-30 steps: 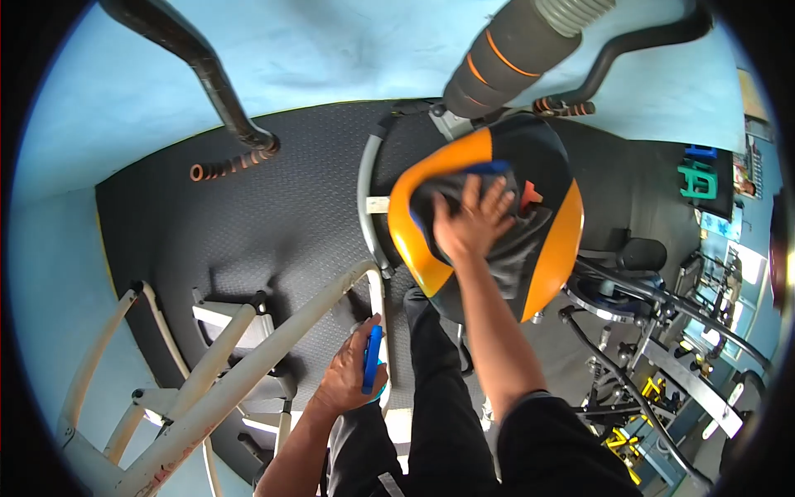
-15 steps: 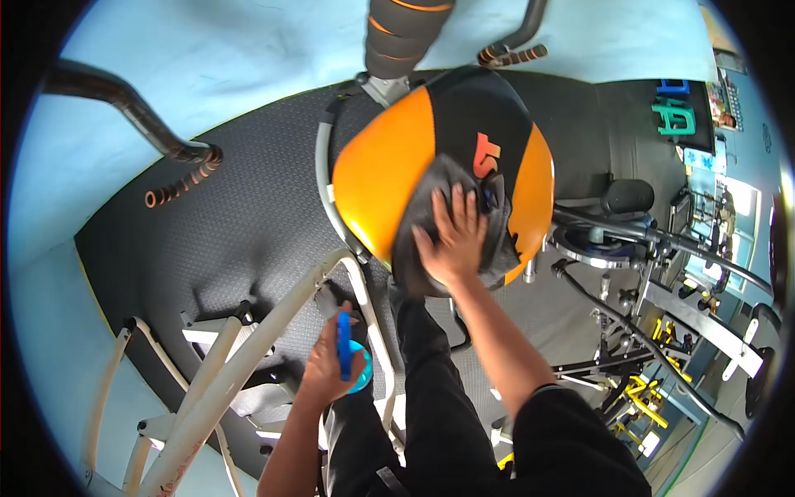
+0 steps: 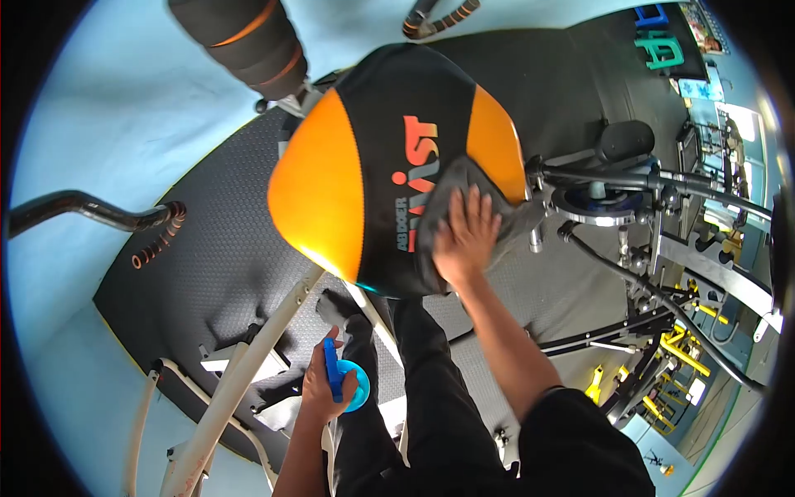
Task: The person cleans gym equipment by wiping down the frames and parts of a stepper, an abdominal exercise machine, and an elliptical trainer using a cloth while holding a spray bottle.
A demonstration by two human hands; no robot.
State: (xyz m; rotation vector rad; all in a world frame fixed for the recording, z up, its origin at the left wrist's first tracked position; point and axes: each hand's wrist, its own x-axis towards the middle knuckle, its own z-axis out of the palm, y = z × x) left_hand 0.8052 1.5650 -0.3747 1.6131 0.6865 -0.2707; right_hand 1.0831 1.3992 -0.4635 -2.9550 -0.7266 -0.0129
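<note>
Under my right hand lies a dark grey cloth, pressed flat on the right part of an orange and black padded seat with printed lettering. The fingers of that hand are spread over the cloth. Low in the view, my left hand is wrapped round a spray bottle with a blue trigger head and a light blue body. It is held left of the seat's lower edge, above my legs.
A padded post rises behind the seat. Curved handlebars stand at the left, white metal tubes at the lower left. Black exercise machines fill the right, with green and blue stools at the upper right.
The seat has turned and shifted left in view, showing more of its lettering. My right hand and the cloth have moved towards its right edge. My left hand still holds the bottle.
</note>
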